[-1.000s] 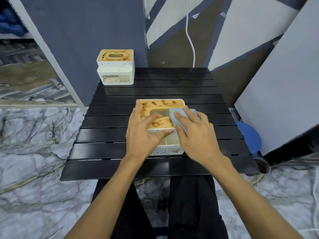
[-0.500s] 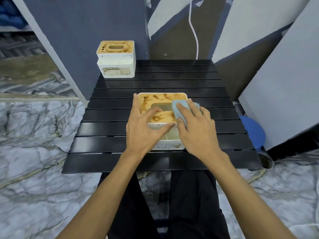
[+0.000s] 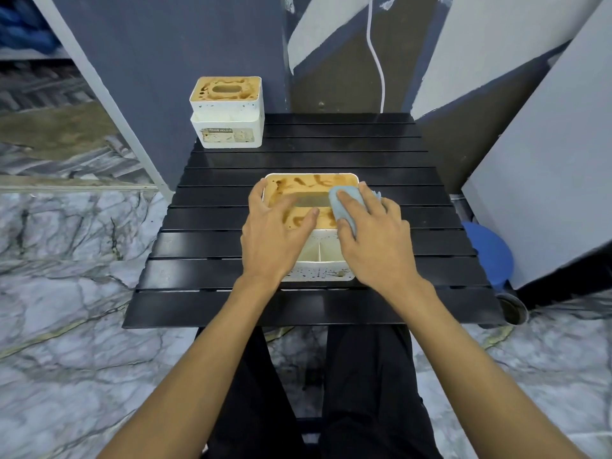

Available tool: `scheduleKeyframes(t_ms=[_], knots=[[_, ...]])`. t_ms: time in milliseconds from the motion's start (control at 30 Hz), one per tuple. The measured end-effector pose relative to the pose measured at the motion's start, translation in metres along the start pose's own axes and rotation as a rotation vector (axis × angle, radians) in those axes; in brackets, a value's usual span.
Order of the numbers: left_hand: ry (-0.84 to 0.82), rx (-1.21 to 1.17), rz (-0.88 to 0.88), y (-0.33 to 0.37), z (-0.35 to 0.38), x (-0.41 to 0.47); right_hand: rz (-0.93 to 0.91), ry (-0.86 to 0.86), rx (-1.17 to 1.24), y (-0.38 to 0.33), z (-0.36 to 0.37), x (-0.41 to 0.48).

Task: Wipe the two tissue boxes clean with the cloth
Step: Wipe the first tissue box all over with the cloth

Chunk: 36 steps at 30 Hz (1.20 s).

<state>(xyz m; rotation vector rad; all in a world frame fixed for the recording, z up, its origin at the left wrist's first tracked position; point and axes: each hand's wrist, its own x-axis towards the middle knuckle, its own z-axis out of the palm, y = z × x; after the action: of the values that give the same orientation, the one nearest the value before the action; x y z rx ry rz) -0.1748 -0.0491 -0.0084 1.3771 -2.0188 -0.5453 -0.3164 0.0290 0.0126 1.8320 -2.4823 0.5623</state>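
Note:
A white tissue box (image 3: pixel 306 190) with a brown-stained wooden lid sits in the middle of the black slatted table (image 3: pixel 414 226). My left hand (image 3: pixel 275 236) rests on its left side, thumb across the lid, holding it steady. My right hand (image 3: pixel 374 240) presses a light blue cloth (image 3: pixel 344 202) onto the right part of the lid. A second white tissue box (image 3: pixel 228 111), also with a stained lid, stands at the far left corner of the table, untouched.
A dark blue wall panel (image 3: pixel 185 61) rises behind the far box. A white cable (image 3: pixel 377 61) hangs at the back. Grey boards (image 3: pixel 546 180) lean on the right. A blue stool (image 3: pixel 490 253) stands beside the table's right edge. Marble floor surrounds it.
My right hand has slid the cloth slightly forward along the right part of the lid. The left hand keeps its hold. The view has tilted a little.

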Motion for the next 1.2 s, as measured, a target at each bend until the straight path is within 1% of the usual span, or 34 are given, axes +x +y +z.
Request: scheduleKeyframes(t_ms=[200, 333, 467, 667, 867, 933, 1067, 1133, 1200], knots=[[0.005, 0.014, -0.025, 0.002, 0.001, -0.002, 0.066, -0.036, 0.051, 0.001, 0.002, 0.037], [0.004, 0.017, -0.027, 0.003, 0.002, -0.002, 0.08, -0.007, 0.086, -0.001, 0.003, 0.016], [-0.006, -0.001, -0.019, 0.002, 0.001, -0.003, 0.042, 0.038, 0.044, 0.001, 0.003, -0.005], [-0.014, 0.007, -0.029, 0.004, 0.001, -0.003, 0.075, -0.045, 0.044, 0.005, 0.003, 0.044], [-0.007, -0.015, -0.037, 0.003, 0.003, -0.002, 0.017, 0.035, 0.019, 0.001, 0.0, -0.013], [-0.018, -0.019, -0.026, 0.004, 0.003, -0.002, 0.053, 0.02, 0.019, 0.004, 0.0, -0.002], [-0.022, -0.022, -0.011, 0.004, 0.001, -0.003, 0.101, -0.057, 0.058, 0.005, 0.005, 0.052], [-0.011, -0.026, -0.004, 0.003, 0.001, -0.002, 0.095, -0.065, 0.06, 0.006, 0.008, 0.055], [-0.004, -0.019, -0.001, 0.002, 0.003, -0.002, 0.092, -0.056, 0.083, 0.006, 0.004, 0.036]])
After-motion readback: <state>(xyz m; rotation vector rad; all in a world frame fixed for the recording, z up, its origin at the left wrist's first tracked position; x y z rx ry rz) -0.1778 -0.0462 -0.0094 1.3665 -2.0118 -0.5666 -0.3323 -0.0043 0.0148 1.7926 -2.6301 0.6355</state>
